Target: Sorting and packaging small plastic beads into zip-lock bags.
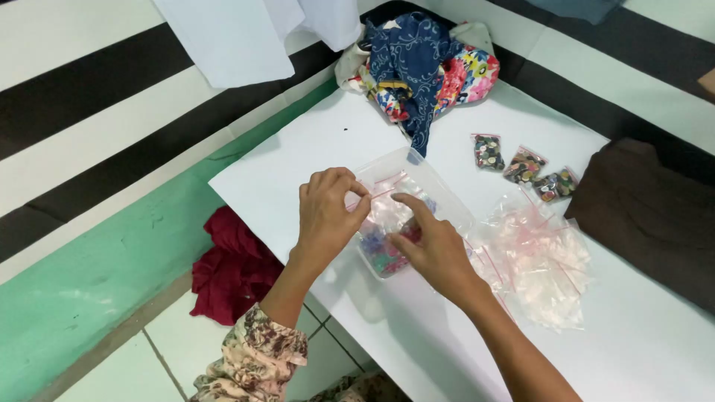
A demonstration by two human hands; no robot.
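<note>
My left hand (325,215) pinches the top edge of a small clear zip bag (386,199) with a red seal line. My right hand (434,246) holds the same bag from the other side, index finger stretched toward its opening. Both hands hover over a clear plastic box (412,165) that holds several colourful buttons (380,250). The box stands on a white table (313,149).
A heap of empty clear zip bags (542,260) lies right of the box. Three filled button bags (524,165) lie farther back. Patterned fabrics (421,63) are piled at the table's far end, a dark brown cloth (652,216) at right, a red cloth (231,268) on the floor.
</note>
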